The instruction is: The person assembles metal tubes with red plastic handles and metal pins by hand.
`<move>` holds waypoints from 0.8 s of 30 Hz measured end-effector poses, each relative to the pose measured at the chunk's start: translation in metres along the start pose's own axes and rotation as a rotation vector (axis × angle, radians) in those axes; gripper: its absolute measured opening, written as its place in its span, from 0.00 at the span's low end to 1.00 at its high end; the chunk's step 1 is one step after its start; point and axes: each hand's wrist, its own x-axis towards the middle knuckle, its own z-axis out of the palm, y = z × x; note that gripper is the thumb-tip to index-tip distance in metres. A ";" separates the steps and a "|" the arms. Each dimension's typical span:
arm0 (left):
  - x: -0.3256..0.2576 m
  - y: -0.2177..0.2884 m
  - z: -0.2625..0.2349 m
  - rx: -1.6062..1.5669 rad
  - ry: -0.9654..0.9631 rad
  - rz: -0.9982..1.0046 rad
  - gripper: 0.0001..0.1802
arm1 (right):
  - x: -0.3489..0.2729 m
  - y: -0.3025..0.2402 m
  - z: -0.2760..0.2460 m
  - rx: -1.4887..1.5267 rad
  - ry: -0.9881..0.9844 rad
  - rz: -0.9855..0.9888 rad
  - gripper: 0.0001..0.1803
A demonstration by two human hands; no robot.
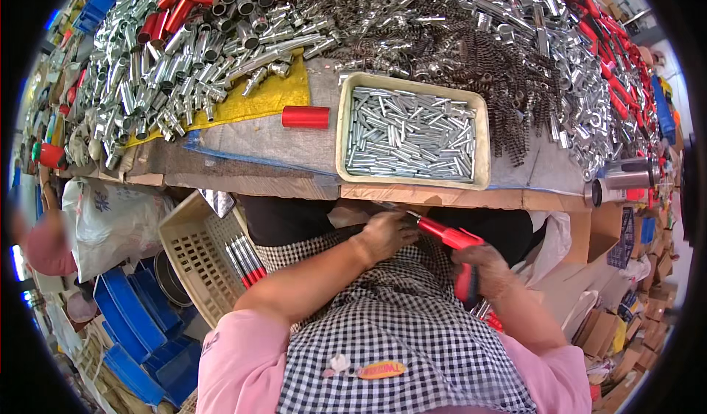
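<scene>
My left hand (pixel 384 234) sits in my lap under the table edge, fingers closed around the silver tip end of a red-handled tool (pixel 440 231). My right hand (pixel 486 267) grips the red handle end of that same piece, with more red parts (pixel 465 281) held below it. Both hands rest over my black-and-white checked apron (pixel 398 326). Straight ahead on the table a cream tray (pixel 482 131) holds several short silver metal pins. What lies beneath my hands is hidden.
Heaps of silver tubes (pixel 184 53), dark springs (pixel 479 53) and red sleeves (pixel 596 39) cover the table. One red sleeve (pixel 305 117) lies beside the tray. A cream basket (pixel 202 256) with red-tipped rods stands at my left; blue bins (pixel 132 326) below; cardboard boxes (pixel 611 326) right.
</scene>
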 end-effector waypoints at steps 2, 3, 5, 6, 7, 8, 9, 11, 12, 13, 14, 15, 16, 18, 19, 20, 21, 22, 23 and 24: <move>0.073 -0.014 -0.061 1.165 -0.233 0.332 0.23 | 0.052 0.020 0.000 0.018 -0.035 0.104 0.13; 0.080 -0.016 -0.058 1.157 -0.248 0.325 0.23 | 0.069 0.030 0.001 0.132 -0.001 0.092 0.13; 0.085 -0.010 -0.050 1.963 -0.148 0.537 0.23 | 0.081 0.029 0.006 0.227 0.024 0.076 0.13; 0.098 -0.013 -0.062 1.956 -0.147 0.545 0.23 | 0.082 0.028 0.006 0.202 0.046 0.092 0.13; 0.114 -0.020 -0.096 2.106 -0.188 0.633 0.23 | 0.085 0.028 0.012 0.173 0.055 0.117 0.13; 0.112 -0.020 -0.096 2.258 -0.261 0.716 0.23 | 0.086 0.028 0.014 0.174 0.061 0.120 0.13; 0.112 -0.017 -0.094 2.249 -0.262 0.533 0.25 | 0.088 0.027 0.017 0.158 0.074 0.135 0.13; 0.109 -0.016 -0.090 2.388 -0.228 0.624 0.25 | 0.092 0.026 0.022 0.139 0.083 0.147 0.13; 0.107 -0.015 -0.088 2.526 -0.188 0.716 0.25 | 0.095 0.027 0.024 0.146 0.084 0.148 0.13; 0.102 -0.011 -0.084 2.525 -0.186 0.720 0.25 | 0.097 0.028 0.025 0.152 0.086 0.149 0.13; 0.097 -0.004 -0.082 2.293 -0.213 0.680 0.24 | 0.098 0.027 0.026 0.149 0.086 0.147 0.13; 0.093 0.001 -0.078 2.061 -0.237 0.639 0.24 | 0.098 0.026 0.027 0.055 0.077 0.114 0.12; 0.093 -0.003 -0.089 2.059 -0.222 0.646 0.24 | 0.099 0.026 0.032 -0.044 0.057 0.086 0.12; 0.106 -0.015 -0.118 2.582 0.050 0.763 0.26 | 0.120 0.048 0.038 -0.030 0.059 0.075 0.11; 0.106 -0.011 -0.105 2.586 0.028 0.774 0.26 | 0.135 0.060 0.031 0.012 0.087 0.061 0.11; 0.095 -0.012 -0.103 2.609 0.006 0.752 0.26 | 0.151 0.066 0.021 0.016 0.088 0.051 0.11; 0.083 -0.010 -0.098 2.639 0.003 0.698 0.26 | 0.167 0.074 0.010 0.243 -0.069 0.094 0.11; 0.080 -0.008 -0.087 2.661 -0.011 0.660 0.26 | 0.175 0.079 0.007 0.466 -0.214 0.129 0.11; 0.075 -0.004 -0.079 2.673 -0.002 0.610 0.27 | 0.144 0.051 0.042 -0.016 0.042 0.023 0.11; 0.071 -0.001 -0.067 2.690 -0.022 0.574 0.27 | 0.128 0.043 0.047 -0.011 0.042 0.023 0.11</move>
